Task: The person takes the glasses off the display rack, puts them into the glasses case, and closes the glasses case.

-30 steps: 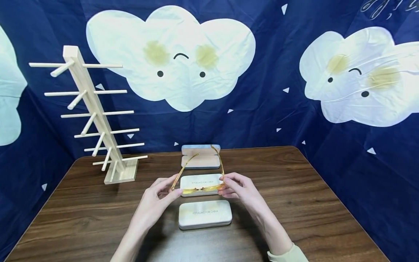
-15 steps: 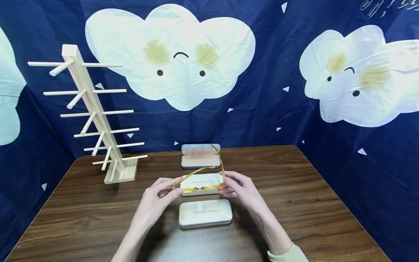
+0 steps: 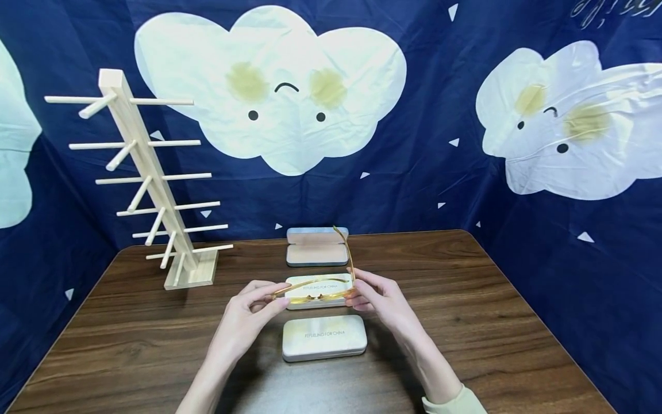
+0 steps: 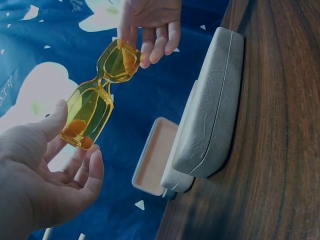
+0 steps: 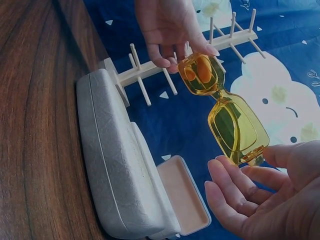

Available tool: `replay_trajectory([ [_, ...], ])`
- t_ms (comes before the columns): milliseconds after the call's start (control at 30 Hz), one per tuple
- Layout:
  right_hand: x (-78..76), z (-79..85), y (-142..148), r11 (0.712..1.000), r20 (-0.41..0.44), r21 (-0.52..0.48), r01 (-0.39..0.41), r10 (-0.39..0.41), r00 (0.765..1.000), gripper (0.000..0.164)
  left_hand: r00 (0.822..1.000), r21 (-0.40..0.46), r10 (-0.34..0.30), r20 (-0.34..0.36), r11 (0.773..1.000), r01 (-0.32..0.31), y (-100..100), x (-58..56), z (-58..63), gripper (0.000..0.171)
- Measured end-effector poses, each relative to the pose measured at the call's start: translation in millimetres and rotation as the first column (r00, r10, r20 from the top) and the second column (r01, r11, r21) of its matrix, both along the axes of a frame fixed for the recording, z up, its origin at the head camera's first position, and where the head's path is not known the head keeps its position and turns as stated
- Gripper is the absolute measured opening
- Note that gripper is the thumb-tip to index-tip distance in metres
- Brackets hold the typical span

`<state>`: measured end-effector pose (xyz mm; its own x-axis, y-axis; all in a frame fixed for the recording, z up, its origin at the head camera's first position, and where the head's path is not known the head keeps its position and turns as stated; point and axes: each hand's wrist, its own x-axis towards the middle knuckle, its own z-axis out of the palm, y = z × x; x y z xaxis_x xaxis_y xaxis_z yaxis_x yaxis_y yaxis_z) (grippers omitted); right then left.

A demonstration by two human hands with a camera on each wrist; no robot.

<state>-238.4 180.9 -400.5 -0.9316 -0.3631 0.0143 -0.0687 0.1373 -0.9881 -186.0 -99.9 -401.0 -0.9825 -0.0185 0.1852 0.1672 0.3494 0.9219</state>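
A pair of yellow-tinted sunglasses [image 3: 331, 296] is held up above the table between both hands. My left hand [image 3: 243, 316] pinches the left end of the frame, thumb and fingers around the hinge corner. At the other end, my right hand [image 3: 385, 302] grips the right hinge corner. The left temple lies folded in across the lenses, while the right one still points away toward the back. Through the left wrist view both yellow lenses [image 4: 90, 110] show. Behind and below the sunglasses is a closed white glasses case [image 3: 318, 283], partly hidden by them.
A second closed white case [image 3: 324, 338] lies nearer on the wooden table [image 3: 491, 333]. At the back stands an open glasses case [image 3: 317, 255] with a pinkish lining. A wooden peg rack [image 3: 150, 172] rises at the left. Blue cloth [image 3: 424, 190] hangs behind.
The left temple has swung inward, from pointing back to lying nearly along the lenses. The right temple and both hands have stayed almost in place.
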Motion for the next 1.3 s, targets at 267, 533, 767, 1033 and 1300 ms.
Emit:
replay_trajectory([
  [267, 0.8, 1.0, -1.8, 1.0, -0.024, 0.026, -0.003, 0.003, 1.0, 0.05, 1.0, 0.003, -0.005, -0.011, 1.0, 0.005, -0.1, 0.7, 0.1, 0.027],
  [533, 2.3, 2.1, -2.1, 0.998, -0.011, 0.065, -0.005, 0.006, 1.0, 0.059, 1.0, -0.008, -0.001, -0.014, 1.0, 0.001, -0.1, 0.6, -0.3, 0.025],
  [767, 3.2, 2.0, -3.5, 0.997, -0.047, 0.075, 0.013, -0.009, 0.999, 0.058, 1.0, -0.012, 0.002, -0.013, 1.0, -0.002, 0.4, 0.5, 0.0, 0.025],
  [1033, 3.8, 1.1, -5.0, 0.993, -0.101, 0.117, -0.005, 0.016, 0.995, 0.057, 1.0, -0.01, -0.002, -0.024, 1.0, 0.002, -0.5, 1.3, 1.1, 0.023],
  [1300, 4.8, 1.0, -5.7, 0.99, -0.146, 0.139, -0.003, 0.023, 0.989, 0.055, 1.0, -0.003, -0.007, -0.024, 1.0, 0.007, -0.9, 1.8, 1.8, 0.023],
])
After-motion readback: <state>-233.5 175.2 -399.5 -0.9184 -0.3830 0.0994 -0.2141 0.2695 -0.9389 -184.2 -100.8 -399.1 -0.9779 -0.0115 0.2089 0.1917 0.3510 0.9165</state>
